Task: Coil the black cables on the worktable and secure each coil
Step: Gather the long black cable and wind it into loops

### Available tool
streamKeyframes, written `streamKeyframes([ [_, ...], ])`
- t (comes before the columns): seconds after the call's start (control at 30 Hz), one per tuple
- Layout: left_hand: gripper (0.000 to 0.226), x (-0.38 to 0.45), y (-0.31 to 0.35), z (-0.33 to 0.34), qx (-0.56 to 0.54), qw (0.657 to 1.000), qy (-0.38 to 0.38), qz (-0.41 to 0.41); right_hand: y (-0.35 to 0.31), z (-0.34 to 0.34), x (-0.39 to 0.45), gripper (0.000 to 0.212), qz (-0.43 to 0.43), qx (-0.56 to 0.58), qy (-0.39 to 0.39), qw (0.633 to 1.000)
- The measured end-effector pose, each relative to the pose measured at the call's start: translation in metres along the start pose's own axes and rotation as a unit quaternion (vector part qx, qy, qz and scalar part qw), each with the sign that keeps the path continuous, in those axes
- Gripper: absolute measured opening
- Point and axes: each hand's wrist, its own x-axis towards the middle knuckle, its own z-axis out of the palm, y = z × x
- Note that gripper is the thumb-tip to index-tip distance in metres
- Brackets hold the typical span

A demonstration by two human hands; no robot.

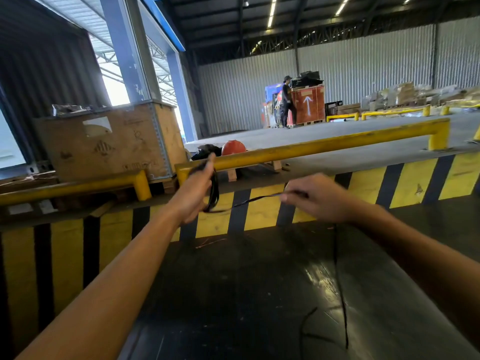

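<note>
Both bare arms reach out over the dark, glossy counter [259, 294]. The left hand [193, 193] is raised with its grip closed round a small bundle of thin black cable loops [214, 192], which hang down beside the palm. From the bottom of that coil a single strand of the black cable runs almost level across to the right hand [315, 197], whose thumb and fingertips [284, 196] pinch it tight; the strand is stretched between the two hands, above the counter and not touching it.

Below the right wrist another length of thin black cable [340, 289] trails down and lies along the counter toward the near edge; a shorter curved piece lies just beside it. Whether these join the held strand is too blurred to tell.

Behind the hands stands a yellow-and-black striped barrier wall [410, 183], topped by a yellow steel guard rail [337, 145]. To the left sits a large plywood crate [109, 144], and near the rail an orange rounded object [233, 147]. Far back, a person in dark clothes [287, 101] stands beside a red crate with a white arrow [309, 103].
</note>
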Motion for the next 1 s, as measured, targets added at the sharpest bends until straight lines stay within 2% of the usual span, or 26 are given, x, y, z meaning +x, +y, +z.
streamKeyframes([
  [0.1, 0.050, -0.013, -0.024, 0.010, 0.148, 0.976, -0.130, -0.095, 0.016, -0.027, 0.009, 0.014, 0.013, 0.009, 0.105, 0.994],
  [0.17, 0.047, -0.021, -0.024, 0.022, 0.195, 0.952, -0.188, -0.142, 0.021, -0.026, 0.015, 0.015, 0.033, 0.004, 0.163, 0.986],
  [0.2, 0.046, -0.023, -0.022, 0.027, 0.182, 0.942, -0.231, -0.163, 0.022, -0.022, 0.017, 0.018, 0.046, 0.007, 0.190, 0.981],
  [0.27, 0.043, -0.027, -0.013, 0.035, 0.107, 0.920, -0.335, -0.173, 0.023, -0.013, 0.021, 0.021, 0.078, 0.024, 0.239, 0.968],
  [0.33, 0.040, -0.028, -0.003, 0.037, 0.014, 0.907, -0.394, -0.149, 0.023, -0.003, 0.021, 0.020, 0.105, 0.039, 0.256, 0.960],
  [0.43, 0.051, -0.025, 0.015, 0.037, -0.174, 0.868, -0.453, -0.106, 0.021, 0.025, 0.011, 0.019, 0.115, 0.070, 0.177, 0.975],
  [0.5, 0.053, -0.022, 0.025, 0.038, -0.263, 0.861, -0.431, -0.058, 0.009, 0.050, 0.000, 0.022, 0.118, 0.099, 0.076, 0.985],
  [0.6, 0.050, -0.016, 0.034, 0.041, -0.291, 0.909, -0.297, -0.013, -0.026, 0.079, -0.016, 0.025, 0.085, 0.119, -0.043, 0.988],
  [0.67, 0.047, -0.013, 0.030, 0.043, -0.267, 0.938, -0.222, -0.018, -0.044, 0.082, -0.022, 0.024, 0.060, 0.122, -0.078, 0.988],
  [0.77, 0.037, -0.014, 0.021, 0.041, -0.228, 0.965, -0.130, -0.028, -0.046, 0.058, -0.020, 0.020, 0.041, 0.077, -0.098, 0.991],
  [0.87, 0.045, -0.011, 0.012, 0.032, -0.080, 0.995, -0.050, -0.023, -0.034, 0.024, -0.015, 0.026, 0.034, 0.019, -0.078, 0.996],
  [0.93, 0.050, -0.011, 0.001, 0.028, 0.025, 0.996, -0.061, -0.052, -0.023, 0.000, -0.011, 0.027, 0.032, -0.003, -0.032, 0.999],
  [1.0, 0.048, -0.015, -0.009, 0.028, 0.116, 0.981, -0.117, -0.098, -0.010, -0.020, -0.007, 0.025, 0.036, -0.021, 0.028, 0.999],
])
